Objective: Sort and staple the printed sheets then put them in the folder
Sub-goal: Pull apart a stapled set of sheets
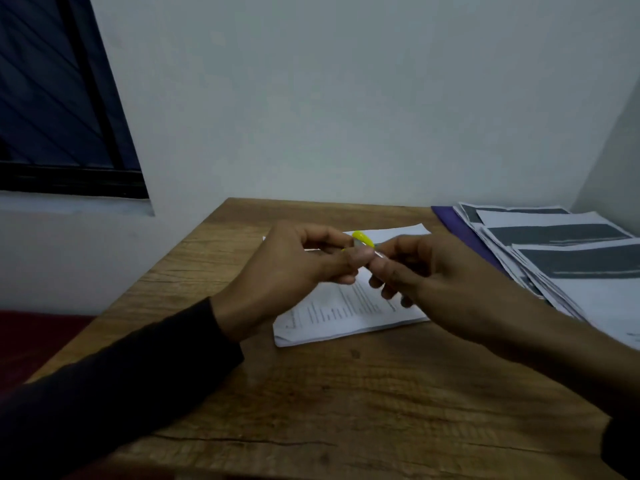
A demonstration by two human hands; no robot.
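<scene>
Loads of bare wood on the surface (346,410) along the near edge and over the whole left side, so reaching in from there is easy. Middle is taken up by a flat stack of printed sheets (332,317), and both hands, the left (294,265) and the right (433,275), hover right above it with a small yellow stapler (363,238) between them, so that spot is crowded. The right edge and far right corner are buried under a messy spread of papers (571,258) on a purple folder (460,226). Wall (346,98) sits tight behind the far edge, with only a narrow bare strip in front of it.
</scene>
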